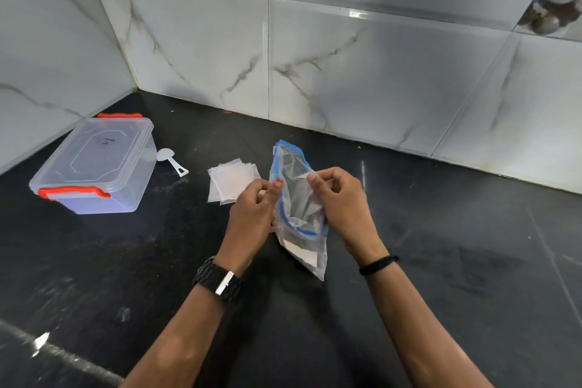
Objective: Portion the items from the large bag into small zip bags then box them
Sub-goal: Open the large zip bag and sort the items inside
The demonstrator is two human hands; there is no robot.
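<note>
Two bare forearms reach in from the bottom edge, with no sleeves showing on either. The left hand [252, 214] has a thumbnail painted orange-red and a thin, pale ring [267, 194] on one finger. The left wrist carries a black wristwatch [219, 281] with a wide band of small linked segments and a shiny silver clasp facing up. The right hand [341, 201] shows short, unpainted nails. Around the right wrist sits a slim black band [379, 264], plain and smooth, with no markings that can be made out.
</note>
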